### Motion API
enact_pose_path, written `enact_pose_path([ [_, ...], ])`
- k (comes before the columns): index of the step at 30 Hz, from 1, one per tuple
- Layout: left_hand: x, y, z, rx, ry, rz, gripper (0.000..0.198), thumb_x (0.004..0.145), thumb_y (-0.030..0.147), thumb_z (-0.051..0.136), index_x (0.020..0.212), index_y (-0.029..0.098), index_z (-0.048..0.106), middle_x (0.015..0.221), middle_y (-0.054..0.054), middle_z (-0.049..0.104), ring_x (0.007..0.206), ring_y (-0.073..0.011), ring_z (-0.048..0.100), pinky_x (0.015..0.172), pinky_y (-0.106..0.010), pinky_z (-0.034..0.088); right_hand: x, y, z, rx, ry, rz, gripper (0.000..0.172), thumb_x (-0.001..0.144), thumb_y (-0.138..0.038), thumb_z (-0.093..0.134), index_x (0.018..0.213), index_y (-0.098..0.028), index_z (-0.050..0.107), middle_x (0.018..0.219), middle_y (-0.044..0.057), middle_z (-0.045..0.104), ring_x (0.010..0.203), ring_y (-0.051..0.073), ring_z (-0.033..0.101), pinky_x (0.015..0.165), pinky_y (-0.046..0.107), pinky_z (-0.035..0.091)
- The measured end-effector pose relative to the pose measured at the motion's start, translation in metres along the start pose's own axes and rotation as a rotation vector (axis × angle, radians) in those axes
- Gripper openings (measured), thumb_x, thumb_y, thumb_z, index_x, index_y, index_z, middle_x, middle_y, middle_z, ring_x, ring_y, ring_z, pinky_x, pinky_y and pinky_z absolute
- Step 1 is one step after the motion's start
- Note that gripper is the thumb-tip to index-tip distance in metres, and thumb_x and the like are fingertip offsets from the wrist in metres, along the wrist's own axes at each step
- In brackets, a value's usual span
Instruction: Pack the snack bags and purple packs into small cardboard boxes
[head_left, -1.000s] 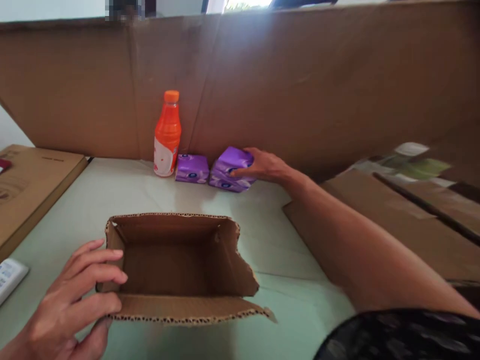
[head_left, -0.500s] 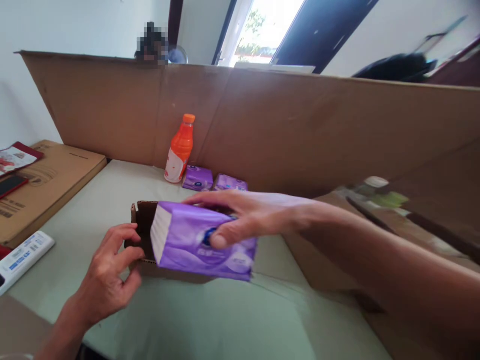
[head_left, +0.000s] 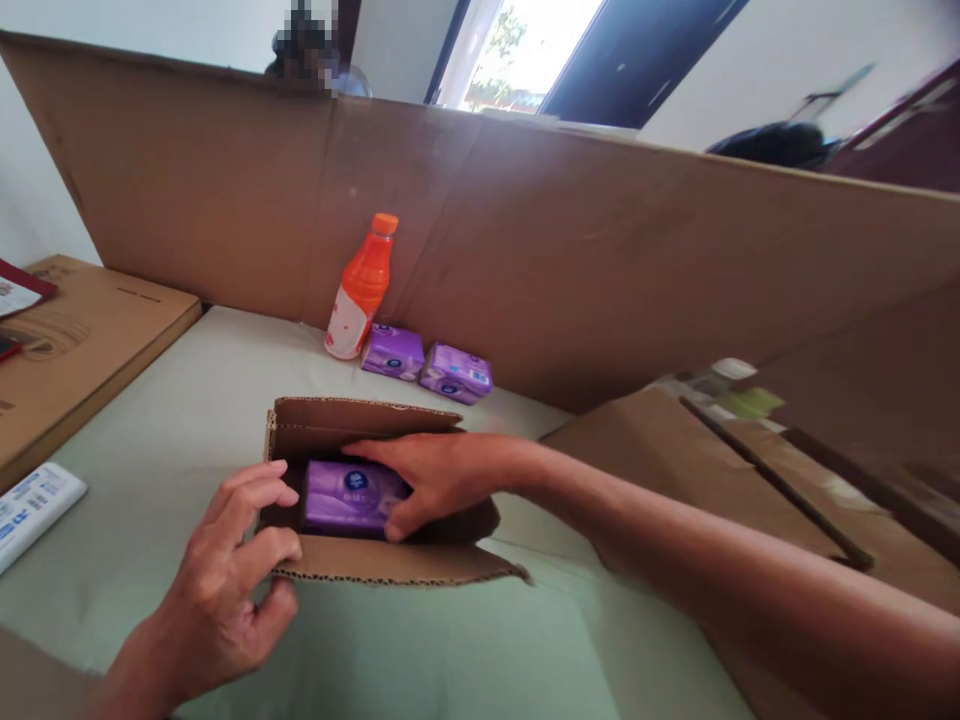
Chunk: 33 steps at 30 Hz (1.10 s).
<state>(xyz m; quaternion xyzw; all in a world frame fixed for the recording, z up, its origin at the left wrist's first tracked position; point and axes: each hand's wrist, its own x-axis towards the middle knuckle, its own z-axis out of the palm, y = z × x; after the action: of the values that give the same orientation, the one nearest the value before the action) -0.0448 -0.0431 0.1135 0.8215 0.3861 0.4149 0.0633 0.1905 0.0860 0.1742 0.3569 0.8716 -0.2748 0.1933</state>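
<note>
An open cardboard box stands on the table in front of me, its flaps raised along the far and near sides. Inside it lies a purple tissue pack, printed side up. My right hand reaches into the box from the right and grips this pack, thumb on the near side and fingers on the far side. At the box's left end, my left hand has its curled fingers over the edge and holds the near left corner. The right end of the pack is hidden under my right hand.
An orange drink bottle and two more tissue packs, one left and one right, stand before a tall cardboard screen. A white device and a flat carton lie left. A person's head shows beyond the screen.
My right hand has lowered the tissue pack from above the box into it. My left hand has closed on the box's left corner. The view has shifted slightly.
</note>
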Motion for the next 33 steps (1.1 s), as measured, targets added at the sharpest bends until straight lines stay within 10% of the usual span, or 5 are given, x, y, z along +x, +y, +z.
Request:
enact_pose_path([
  [10, -0.001, 0.000, 0.005, 0.042, 0.036, -0.025, 0.026, 0.081, -0.003, 0.053, 0.094, 0.020, 0.057, 0.145, -0.012, 0.043, 0.139, -0.0296, 0.044, 0.109, -0.050, 0.048, -0.003, -0.013, 0.015, -0.104, 0.134, -0.050, 0.078, 0.084, -0.021, 0.068, 0.155, -0.014, 0.039, 0.144, 0.019, 0.057, 0.123, 0.032, 0.062, 0.103, 0.044, 0.052],
  [16, -0.013, -0.003, 0.010, 0.081, 0.272, -0.138, 0.052, 0.084, 0.010, 0.066, 0.132, 0.022, 0.050, 0.151, -0.015, 0.038, 0.136, -0.0308, 0.049, 0.110, -0.052, 0.049, -0.089, 0.007, 0.030, 0.085, 0.796, -0.003, 0.032, 0.098, -0.034, 0.050, 0.119, -0.021, 0.069, 0.119, 0.009, 0.073, 0.105, 0.023, 0.070, 0.088, 0.036, 0.059],
  [19, -0.019, -0.005, 0.015, 0.026, 0.258, -0.255, 0.059, 0.088, 0.021, 0.067, 0.142, 0.021, 0.043, 0.142, -0.017, 0.051, 0.128, -0.0310, 0.056, 0.108, -0.056, 0.049, -0.109, 0.019, 0.060, 0.180, 0.879, 0.086, 0.042, 0.096, -0.053, 0.052, 0.120, -0.021, 0.068, 0.116, 0.010, 0.074, 0.097, 0.024, 0.072, 0.076, 0.035, 0.061],
  [25, -0.014, -0.002, 0.022, 0.105, 0.230, -0.357, 0.045, 0.095, 0.034, 0.059, 0.136, 0.021, 0.048, 0.116, -0.011, 0.070, 0.109, -0.0249, 0.068, 0.099, -0.048, 0.056, -0.073, 0.021, 0.114, 0.179, 0.890, -0.112, 0.044, 0.094, -0.047, 0.058, 0.130, -0.022, 0.061, 0.126, 0.013, 0.069, 0.120, 0.029, 0.061, 0.102, 0.051, 0.051],
  [33, 0.001, -0.007, 0.009, 0.273, 0.105, -0.322, 0.045, 0.096, 0.036, 0.056, 0.137, 0.020, 0.050, 0.127, -0.013, 0.067, 0.111, -0.0259, 0.069, 0.098, -0.044, 0.057, -0.071, 0.030, 0.093, 0.127, 1.049, -0.092, 0.064, 0.092, -0.052, 0.061, 0.148, -0.024, 0.044, 0.151, 0.017, 0.048, 0.140, 0.033, 0.045, 0.112, 0.057, 0.039],
])
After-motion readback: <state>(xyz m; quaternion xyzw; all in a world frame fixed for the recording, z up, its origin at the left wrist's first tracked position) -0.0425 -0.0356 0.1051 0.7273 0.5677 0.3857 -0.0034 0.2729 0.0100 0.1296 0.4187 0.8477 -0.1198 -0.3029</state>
